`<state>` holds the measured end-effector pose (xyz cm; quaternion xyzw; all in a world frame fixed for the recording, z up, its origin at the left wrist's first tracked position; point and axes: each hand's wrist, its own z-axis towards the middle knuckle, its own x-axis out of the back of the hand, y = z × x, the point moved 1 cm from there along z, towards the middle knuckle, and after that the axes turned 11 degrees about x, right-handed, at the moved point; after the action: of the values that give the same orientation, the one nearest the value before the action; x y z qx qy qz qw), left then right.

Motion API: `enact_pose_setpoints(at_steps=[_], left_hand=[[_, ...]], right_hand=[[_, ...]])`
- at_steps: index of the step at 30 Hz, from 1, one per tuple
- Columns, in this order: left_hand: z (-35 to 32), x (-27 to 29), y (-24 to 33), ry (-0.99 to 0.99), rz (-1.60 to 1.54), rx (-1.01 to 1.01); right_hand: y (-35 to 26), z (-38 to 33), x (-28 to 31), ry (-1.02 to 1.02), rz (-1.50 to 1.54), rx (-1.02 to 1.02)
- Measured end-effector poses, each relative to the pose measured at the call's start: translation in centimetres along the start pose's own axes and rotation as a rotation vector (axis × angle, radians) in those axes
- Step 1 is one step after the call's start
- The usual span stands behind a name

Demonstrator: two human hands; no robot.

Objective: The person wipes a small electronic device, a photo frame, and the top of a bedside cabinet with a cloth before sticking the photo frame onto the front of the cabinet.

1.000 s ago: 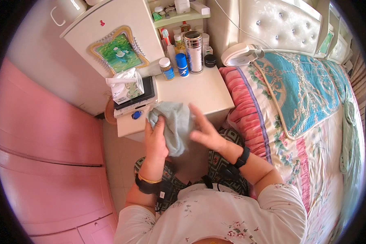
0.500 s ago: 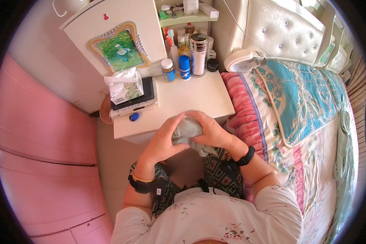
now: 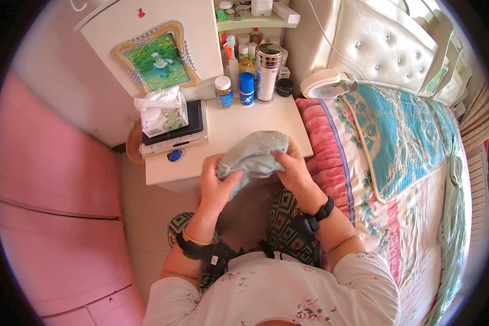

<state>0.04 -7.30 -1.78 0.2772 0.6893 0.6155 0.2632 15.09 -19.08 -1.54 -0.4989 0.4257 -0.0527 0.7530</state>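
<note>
A grey-green cloth [image 3: 254, 155] is bunched between both my hands, just above the front edge of a white bedside table [image 3: 239, 122]. My left hand [image 3: 218, 182] grips its lower left part, thumb on top. My right hand [image 3: 292, 168] holds its right side, fingers tucked under the fabric. Both wrists wear dark bands; the left also has a thin gold bangle.
On the table stand a tissue box [image 3: 162, 114] on a dark tablet, small bottles [image 3: 246, 88], a tall patterned flask [image 3: 267, 72] and a blue tag [image 3: 174, 155]. A framed picture [image 3: 156, 62] hangs on a white cabinet. A bed with a floral quilt [image 3: 396, 146] lies right.
The cloth was held spread up by my left hand, then gathered between both hands over the table edge. Now it is bunched and lifted slightly, hands a little apart.
</note>
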Motion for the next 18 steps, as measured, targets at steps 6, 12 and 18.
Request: enact_pose_setpoints(at_steps=[6, 12, 18], left_hand=[[-1.0, -3.5, 1.7, -0.043, 0.365, -0.353], [-1.4, -4.5, 1.7, -0.137, 0.781, -0.437], [0.1, -2.8, 1.6, -0.157, 0.503, -0.424]], right_hand=[[-0.3, -0.8, -1.9, 0.145, 0.260, -0.088], [0.7, -1.6, -3.2, 0.131, 0.081, 0.007], [-3.2, 5.7, 0.8, 0.182, -0.890, 0.374]])
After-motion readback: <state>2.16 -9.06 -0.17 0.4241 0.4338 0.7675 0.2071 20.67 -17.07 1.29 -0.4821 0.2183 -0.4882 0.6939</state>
